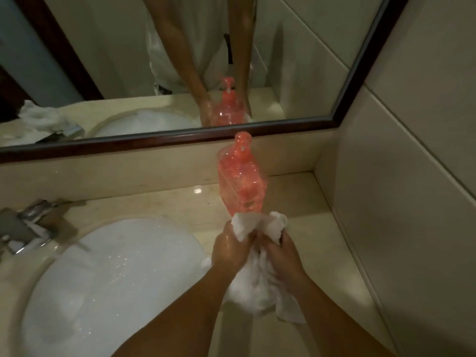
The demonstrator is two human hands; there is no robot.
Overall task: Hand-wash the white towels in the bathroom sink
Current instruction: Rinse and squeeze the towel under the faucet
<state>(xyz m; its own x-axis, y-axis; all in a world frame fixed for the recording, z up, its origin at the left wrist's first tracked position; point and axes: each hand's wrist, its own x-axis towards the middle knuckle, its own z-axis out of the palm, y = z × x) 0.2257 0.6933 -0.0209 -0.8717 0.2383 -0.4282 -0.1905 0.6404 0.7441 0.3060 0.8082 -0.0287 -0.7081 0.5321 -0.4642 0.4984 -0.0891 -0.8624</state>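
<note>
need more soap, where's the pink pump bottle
In the head view, the pink pump bottle stands on the counter right of the sink, just beyond the towel.

Sink (164,222) sunk into the desk (159,202) at left, faucet (28,225) behind its far-left rim. Towel (257,279) over the sink's right edge, gripped between 2 hands: left hand (231,251) on its left, right hand (280,253) on its right, just beside each other, loose end below them. Bottle (242,184) upright on the desk just behind the towel. Mirror (296,60) behind the desk, above the bottle; side wall (412,176) at right.
</note>
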